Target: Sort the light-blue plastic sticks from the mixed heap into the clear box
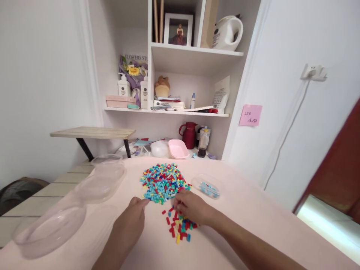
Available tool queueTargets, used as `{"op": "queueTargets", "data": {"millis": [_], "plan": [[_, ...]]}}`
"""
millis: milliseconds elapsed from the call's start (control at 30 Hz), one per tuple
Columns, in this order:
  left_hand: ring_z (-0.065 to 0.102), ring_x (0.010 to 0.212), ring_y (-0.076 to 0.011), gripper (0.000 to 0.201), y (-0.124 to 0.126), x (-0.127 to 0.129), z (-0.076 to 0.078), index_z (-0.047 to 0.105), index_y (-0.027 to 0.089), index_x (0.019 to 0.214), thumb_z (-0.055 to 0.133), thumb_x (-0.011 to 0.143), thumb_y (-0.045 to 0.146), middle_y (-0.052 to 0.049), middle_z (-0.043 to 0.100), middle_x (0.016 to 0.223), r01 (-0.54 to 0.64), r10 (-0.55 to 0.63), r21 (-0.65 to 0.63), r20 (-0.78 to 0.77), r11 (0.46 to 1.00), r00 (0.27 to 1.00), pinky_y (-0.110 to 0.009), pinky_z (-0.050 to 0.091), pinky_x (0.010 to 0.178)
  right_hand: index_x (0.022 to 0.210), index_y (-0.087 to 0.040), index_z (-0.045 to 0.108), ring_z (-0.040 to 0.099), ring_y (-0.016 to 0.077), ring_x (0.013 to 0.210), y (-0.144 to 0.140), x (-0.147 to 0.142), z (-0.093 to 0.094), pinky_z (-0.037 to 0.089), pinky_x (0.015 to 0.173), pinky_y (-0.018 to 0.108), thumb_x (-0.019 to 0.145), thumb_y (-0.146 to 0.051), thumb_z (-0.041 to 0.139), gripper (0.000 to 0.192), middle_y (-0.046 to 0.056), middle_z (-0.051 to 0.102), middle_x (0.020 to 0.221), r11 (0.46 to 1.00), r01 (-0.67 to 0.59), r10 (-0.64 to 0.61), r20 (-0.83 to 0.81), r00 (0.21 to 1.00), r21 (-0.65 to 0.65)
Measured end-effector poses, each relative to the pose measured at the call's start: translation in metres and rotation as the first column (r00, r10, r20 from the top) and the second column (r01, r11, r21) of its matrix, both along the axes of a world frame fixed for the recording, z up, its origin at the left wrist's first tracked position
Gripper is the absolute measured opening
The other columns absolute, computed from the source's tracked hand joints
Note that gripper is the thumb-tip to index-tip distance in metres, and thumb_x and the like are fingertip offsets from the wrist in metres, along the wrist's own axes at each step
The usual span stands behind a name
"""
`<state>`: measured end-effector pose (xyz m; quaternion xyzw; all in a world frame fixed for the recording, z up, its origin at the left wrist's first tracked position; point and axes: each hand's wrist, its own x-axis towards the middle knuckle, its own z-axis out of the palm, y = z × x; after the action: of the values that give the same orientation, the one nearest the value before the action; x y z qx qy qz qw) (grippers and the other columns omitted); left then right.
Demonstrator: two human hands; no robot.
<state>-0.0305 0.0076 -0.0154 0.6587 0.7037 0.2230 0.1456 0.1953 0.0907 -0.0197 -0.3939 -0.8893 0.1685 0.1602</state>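
Observation:
A large heap of small coloured beads (pixel 162 182), blue, red, yellow and green, lies on the pale pink table (pixel 253 225). A smaller scatter of beads (pixel 180 228) sits nearer me. My left hand (pixel 134 213) rests on the table with its fingertips at the heap's near edge. My right hand (pixel 191 208) lies over the small scatter, fingers curled and pinching at beads at the edge of the heap. A small clear dish (pixel 208 185) with a few blue beads stands to the right of the heap.
Three clear plastic containers (pixel 50 227) (pixel 99 183) (pixel 107 160) sit along the table's left side. Behind the table are a pink bowl (pixel 177 148), a red jug (pixel 189 134) and shelves with bottles. A small wooden side table (pixel 92 132) stands at left.

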Motion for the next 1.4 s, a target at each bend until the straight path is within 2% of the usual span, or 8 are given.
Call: {"op": "queueTargets", "data": {"millis": [200,400,533,667,800,1067,1267,1400], "plan": [[0.06,0.112,-0.0208,0.045,0.0,0.011,0.014,0.059,0.024,0.122,0.025,0.093,0.027,-0.009,0.062,0.12,-0.092,0.085,-0.085,-0.076,0.992,0.993,-0.035,0.043,0.095,0.078,-0.021,0.067,0.06,0.0236,0.087,0.001,-0.031,0.008,0.037,0.063,0.028,0.081,-0.021,0.054,0.013,0.008,0.067,0.089,0.979,0.067,-0.107,0.21,0.972,0.192],[0.064,0.106,-0.0232,0.041,0.008,0.032,0.025,0.065,0.025,0.104,0.026,0.093,0.028,-0.007,0.07,0.113,-0.125,0.12,-0.086,-0.055,0.988,0.991,-0.035,0.045,0.084,0.069,-0.02,0.068,0.063,0.024,0.084,0.009,-0.043,0.002,0.038,0.062,0.029,0.085,-0.03,0.053,0.025,0.01,0.07,0.085,0.965,0.174,-0.206,0.158,0.966,0.198],[0.065,0.103,-0.0228,0.039,0.012,0.039,0.017,0.066,0.025,0.099,0.028,0.092,0.029,-0.007,0.072,0.109,-0.16,0.159,-0.087,-0.016,0.983,0.987,-0.034,0.046,0.082,0.075,-0.02,0.068,0.06,0.0204,0.088,0.013,-0.036,-0.004,0.038,0.068,0.028,0.088,-0.031,0.05,0.025,0.006,0.069,0.088,0.974,0.136,-0.157,0.109,0.982,0.183],[0.064,0.108,-0.0219,0.041,0.014,0.039,0.006,0.065,0.024,0.106,0.026,0.093,0.027,-0.006,0.07,0.116,-0.208,0.208,-0.036,0.022,0.978,0.978,-0.032,0.045,0.086,0.077,-0.02,0.064,0.056,0.019,0.087,0.012,-0.028,-0.008,0.036,0.071,0.027,0.083,-0.031,0.058,0.014,0.004,0.065,0.086,0.984,0.084,-0.095,0.061,0.994,0.154],[0.066,0.103,-0.0174,0.042,0.014,0.038,0.005,0.062,0.024,0.116,0.027,0.094,0.031,-0.005,0.072,0.112,-0.191,0.191,0.046,0.006,0.98,0.981,-0.027,0.045,0.084,0.081,-0.022,0.062,0.052,0.0178,0.087,0.011,-0.025,-0.01,0.034,0.074,0.026,0.08,-0.023,0.059,0.004,0.002,0.062,0.087,0.989,0.052,-0.056,0.028,0.998,0.141],[0.067,0.102,-0.0173,0.04,0.01,0.036,0.001,0.063,0.029,0.117,0.029,0.095,0.03,-0.003,0.074,0.109,-0.23,0.235,0.072,-0.071,0.97,0.969,-0.025,0.045,0.081,0.091,-0.023,0.059,0.049,0.0199,0.094,0.005,-0.018,-0.011,0.033,0.079,0.029,0.077,-0.019,0.059,0.015,0.002,0.059,0.099,0.995,0.015,-0.021,0.055,0.998,0.102],[0.068,0.101,-0.0185,0.04,0.01,0.039,-0.002,0.062,0.028,0.118,0.029,0.095,0.027,-0.005,0.073,0.11,-0.199,0.203,0.041,-0.129,0.979,0.971,-0.027,0.046,0.08,0.098,-0.025,0.059,0.049,0.0233,0.101,-0.01,-0.02,-0.016,0.033,0.083,0.035,0.081,-0.017,0.052,0.019,0.006,0.058,0.108,0.982,0.111,-0.119,0.048,0.992,0.153],[0.068,0.101,-0.0208,0.043,0.01,0.04,-0.001,0.061,0.026,0.12,0.027,0.095,0.028,-0.007,0.074,0.108,-0.187,0.189,0.026,-0.154,0.982,0.97,-0.03,0.046,0.08,0.094,-0.025,0.061,0.052,0.0216,0.1,-0.01,-0.022,-0.021,0.033,0.084,0.033,0.082,-0.012,0.048,0.022,0.005,0.06,0.105,0.979,0.15,-0.146,-0.037,0.989,0.136]]}}
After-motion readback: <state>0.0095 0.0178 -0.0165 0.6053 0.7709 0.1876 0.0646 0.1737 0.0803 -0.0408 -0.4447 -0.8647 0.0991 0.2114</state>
